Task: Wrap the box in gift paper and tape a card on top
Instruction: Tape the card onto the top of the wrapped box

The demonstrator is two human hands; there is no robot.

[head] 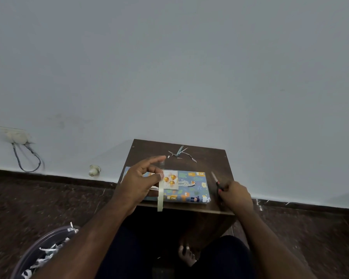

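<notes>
Here, the small dark brown wooden bench [208, 158] stands against the pale grey wall [169, 57], with you seated before it on the dark floor [48, 198]. On the bench lies the flat box wrapped in blue animal-print gift paper [191, 190], near the front edge and fully covered. A small white card with gold balloons [170, 180] rests on top of the box, toward its left half. Your left hand [139, 183] hovers over the left part of the box; its thumb and a finger pinch the top of a pale strip of tape [160, 195], which hangs down past the bench's front edge, while the forefinger points outward. Your right hand [235, 195] sits just right of the box, its fingers curled around the red-and-black handles of a pair of scissors [217, 181], blades pointing away from you. Thin paper scraps [179, 153] lie at the far side of the bench. A round bin with paper cuttings [46, 252] stands at lower left.
</notes>
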